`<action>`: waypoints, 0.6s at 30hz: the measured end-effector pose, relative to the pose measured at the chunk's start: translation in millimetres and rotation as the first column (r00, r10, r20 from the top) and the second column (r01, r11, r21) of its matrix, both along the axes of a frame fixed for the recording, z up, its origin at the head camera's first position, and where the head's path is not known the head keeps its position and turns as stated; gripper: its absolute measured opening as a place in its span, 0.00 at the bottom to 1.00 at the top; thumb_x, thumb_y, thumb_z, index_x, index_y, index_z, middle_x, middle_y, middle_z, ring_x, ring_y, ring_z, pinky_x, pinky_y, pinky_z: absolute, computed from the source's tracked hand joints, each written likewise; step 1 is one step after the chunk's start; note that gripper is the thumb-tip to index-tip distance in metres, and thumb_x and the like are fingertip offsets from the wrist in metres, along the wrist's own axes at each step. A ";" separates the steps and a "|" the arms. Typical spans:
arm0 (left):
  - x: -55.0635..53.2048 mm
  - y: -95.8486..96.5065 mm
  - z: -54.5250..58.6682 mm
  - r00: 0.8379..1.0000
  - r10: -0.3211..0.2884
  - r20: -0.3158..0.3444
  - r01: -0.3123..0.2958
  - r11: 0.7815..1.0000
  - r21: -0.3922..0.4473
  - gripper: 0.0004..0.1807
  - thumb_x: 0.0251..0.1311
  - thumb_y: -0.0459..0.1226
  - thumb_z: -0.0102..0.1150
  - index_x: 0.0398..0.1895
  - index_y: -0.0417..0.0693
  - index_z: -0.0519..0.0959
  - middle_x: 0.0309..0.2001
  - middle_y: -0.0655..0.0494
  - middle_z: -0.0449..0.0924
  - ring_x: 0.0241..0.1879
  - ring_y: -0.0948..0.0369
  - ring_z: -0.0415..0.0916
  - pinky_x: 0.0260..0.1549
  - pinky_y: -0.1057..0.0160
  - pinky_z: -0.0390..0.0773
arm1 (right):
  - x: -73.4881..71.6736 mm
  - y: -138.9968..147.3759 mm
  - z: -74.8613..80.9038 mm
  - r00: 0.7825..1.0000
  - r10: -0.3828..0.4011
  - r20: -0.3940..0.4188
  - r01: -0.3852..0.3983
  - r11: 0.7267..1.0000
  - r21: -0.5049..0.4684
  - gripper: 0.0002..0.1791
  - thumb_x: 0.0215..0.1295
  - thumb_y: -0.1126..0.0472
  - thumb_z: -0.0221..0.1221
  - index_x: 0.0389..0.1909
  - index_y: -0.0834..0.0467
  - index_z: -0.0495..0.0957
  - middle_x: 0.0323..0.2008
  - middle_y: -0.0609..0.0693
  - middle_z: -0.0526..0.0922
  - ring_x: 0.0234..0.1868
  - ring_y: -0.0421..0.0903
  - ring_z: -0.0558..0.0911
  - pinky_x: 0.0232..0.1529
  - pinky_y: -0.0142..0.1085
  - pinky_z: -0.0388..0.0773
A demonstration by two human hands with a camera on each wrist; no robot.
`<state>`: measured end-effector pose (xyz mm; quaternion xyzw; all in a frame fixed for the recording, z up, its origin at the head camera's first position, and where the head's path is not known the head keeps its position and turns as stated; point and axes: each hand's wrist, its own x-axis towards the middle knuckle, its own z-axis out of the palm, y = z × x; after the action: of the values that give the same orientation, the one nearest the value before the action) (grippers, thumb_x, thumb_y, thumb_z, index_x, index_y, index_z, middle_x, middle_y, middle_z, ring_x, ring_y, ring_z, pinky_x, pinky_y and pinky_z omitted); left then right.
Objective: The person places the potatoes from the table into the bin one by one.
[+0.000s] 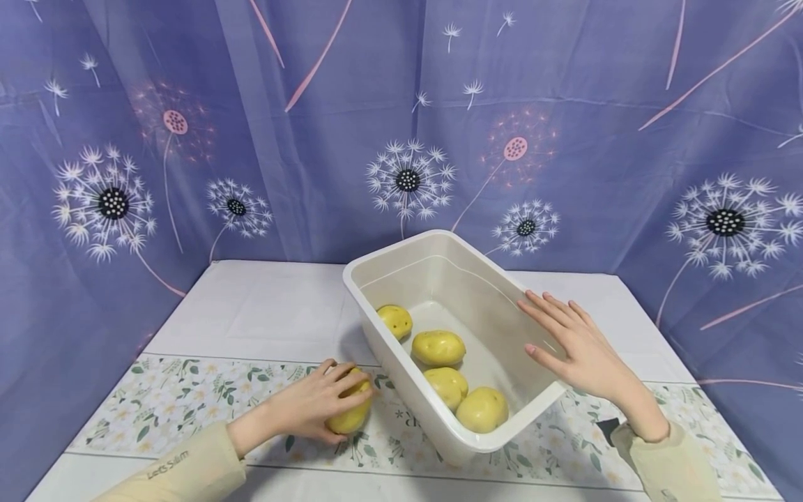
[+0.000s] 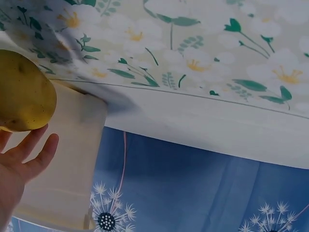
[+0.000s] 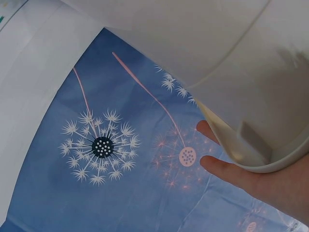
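Note:
My left hand (image 1: 307, 406) holds a yellow potato (image 1: 353, 413) just outside the left wall of a white plastic bin (image 1: 530, 418), low over the table. In the left wrist view this potato (image 2: 24, 94) sits above my fingers. Inside the bin, several more potatoes lie along its left and near side, among them one potato (image 1: 438, 347) near the middle and another potato (image 1: 483, 410) in the near corner. My right hand (image 1: 580, 352) is at the bin's right rim, fingers extended, palm over the edge. The right wrist view shows this hand (image 3: 275, 188) beside the rim; part of it is hidden.
A white table (image 1: 276, 300) carries a floral runner (image 1: 207, 397) under the bin. Purple-blue curtains (image 1: 326, 139) with dandelion prints enclose the back and both sides. The bin stands at an angle, its far corner close to the back curtain.

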<state>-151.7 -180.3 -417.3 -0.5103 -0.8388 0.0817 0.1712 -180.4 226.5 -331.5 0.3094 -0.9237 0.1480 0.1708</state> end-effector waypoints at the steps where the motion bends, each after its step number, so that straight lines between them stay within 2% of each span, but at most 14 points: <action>1: 0.0 -0.4 0.6 1.000 -0.003 -0.010 0.003 1.000 0.005 0.44 0.35 0.63 0.60 0.59 0.56 0.66 0.55 0.52 0.68 0.52 0.51 0.67 0.43 0.52 0.72 | 0.1 0.0 0.2 1.000 0.000 0.001 0.000 1.000 -0.001 0.33 0.56 0.53 0.57 0.64 0.52 0.60 0.65 0.55 0.60 0.65 0.59 0.58 0.65 0.54 0.44; 18: 6.4 -6.0 19.7 0.997 -0.024 -0.067 0.026 0.999 0.036 0.45 0.33 0.63 0.62 0.58 0.55 0.65 0.55 0.52 0.68 0.51 0.51 0.68 0.42 0.50 0.72 | 0.1 0.6 0.4 1.000 0.002 0.005 -0.002 1.000 -0.001 0.34 0.56 0.52 0.57 0.64 0.50 0.59 0.65 0.55 0.60 0.66 0.58 0.57 0.65 0.54 0.44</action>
<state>-145.3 -186.4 -397.7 -0.5146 -0.8274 0.0811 0.2097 -180.2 227.1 -331.1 0.3097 -0.9237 0.1496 0.1687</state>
